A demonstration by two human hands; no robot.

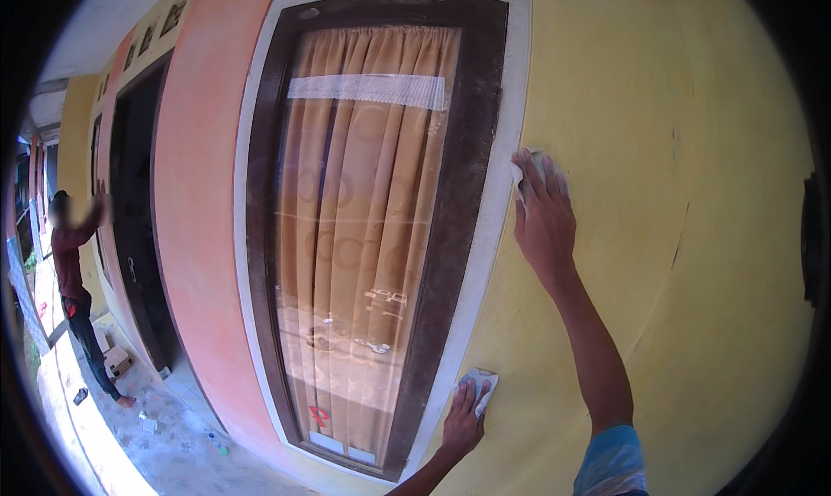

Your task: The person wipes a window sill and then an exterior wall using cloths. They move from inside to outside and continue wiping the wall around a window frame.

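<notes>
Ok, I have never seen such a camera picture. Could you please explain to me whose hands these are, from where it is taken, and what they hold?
No machine here: these are a person's bare hands, seen by a fisheye camera on their head, so straight edges bend. The right hand holds a whitish piece against the yellow wall. The left hand, lower, holds another pale piece near the white border around the window. Their material is unclear. At far left, another person stands by a dark doorway.

Head-worn fisheye, facing window (368, 228) and yellow wall (632, 150), near
</notes>
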